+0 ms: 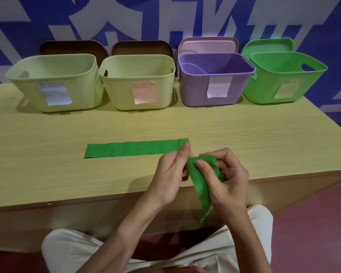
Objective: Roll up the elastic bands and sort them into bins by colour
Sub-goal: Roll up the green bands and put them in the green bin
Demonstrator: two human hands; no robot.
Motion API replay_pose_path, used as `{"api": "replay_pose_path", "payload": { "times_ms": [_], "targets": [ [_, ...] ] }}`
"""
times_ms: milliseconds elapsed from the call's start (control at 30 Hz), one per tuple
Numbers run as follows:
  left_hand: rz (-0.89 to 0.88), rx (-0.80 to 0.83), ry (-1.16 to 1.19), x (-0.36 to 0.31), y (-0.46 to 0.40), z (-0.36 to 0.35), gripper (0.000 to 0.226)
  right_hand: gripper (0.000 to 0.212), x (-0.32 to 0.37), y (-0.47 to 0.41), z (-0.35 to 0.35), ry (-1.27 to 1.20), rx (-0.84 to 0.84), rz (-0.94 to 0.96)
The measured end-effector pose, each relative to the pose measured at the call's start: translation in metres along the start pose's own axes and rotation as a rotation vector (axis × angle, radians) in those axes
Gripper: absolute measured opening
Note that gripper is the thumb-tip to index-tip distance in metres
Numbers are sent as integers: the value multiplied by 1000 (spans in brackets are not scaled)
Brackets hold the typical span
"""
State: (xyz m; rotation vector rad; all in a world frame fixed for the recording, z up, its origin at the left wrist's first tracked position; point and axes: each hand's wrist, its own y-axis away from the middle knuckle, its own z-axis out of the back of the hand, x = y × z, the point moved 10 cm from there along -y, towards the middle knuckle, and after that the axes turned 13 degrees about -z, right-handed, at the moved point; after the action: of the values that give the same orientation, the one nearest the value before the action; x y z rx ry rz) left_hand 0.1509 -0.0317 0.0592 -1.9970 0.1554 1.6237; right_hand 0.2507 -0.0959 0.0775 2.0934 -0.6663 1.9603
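While a second band (134, 148) lies flat, both hands (197, 174) pinch a green elastic band (202, 180), fingers curled.

- green band (202, 186) is pinched by both hands at the table's front edge; top end is rolled, tail hangs down
- left hand (169, 174) and right hand (224, 180) are curled on it
- second green band (134, 148) is laid flat on wooden table (244, 131)
- four bins are lined along the wall: two pale yellow-green (55, 83) (138, 83); purple bin (215, 79); green bin (283, 77); paper labels are stuck on the fronts
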Motion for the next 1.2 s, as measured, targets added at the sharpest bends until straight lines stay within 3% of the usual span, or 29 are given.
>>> {"api": "replay_pose_path", "payload": {
  "times_ms": [100,233,367,600,667,800,900,1100,1200],
  "targets": [
    [-41,28,-35,-2,3,-2,61,25,1,-2,4,-19,-17,13],
    [-76,41,-83,-3,9,-8,51,24,0,-7,11,-9,-66,30],
    [-50,-47,-127,6,13,-1,46,18,-2,-7,8,4,-61,37],
    [7,-178,-9,10,13,11,67,16,-12,-4,-2,26,13,3],
    [38,-183,56,13,13,12,65,23,-12,-3,-6,48,26,14],
    [86,-180,99,13,13,12,45,12,-12,-6,-6,77,-9,18],
    [102,-159,38,13,12,13,42,10,-12,-7,-4,78,-6,23],
    [-25,-74,-175,3,13,11,74,19,-12,-3,-1,82,-45,61],
    [-42,-44,-250,-2,14,10,66,14,-7,0,-3,124,-38,100]
  ]
}}
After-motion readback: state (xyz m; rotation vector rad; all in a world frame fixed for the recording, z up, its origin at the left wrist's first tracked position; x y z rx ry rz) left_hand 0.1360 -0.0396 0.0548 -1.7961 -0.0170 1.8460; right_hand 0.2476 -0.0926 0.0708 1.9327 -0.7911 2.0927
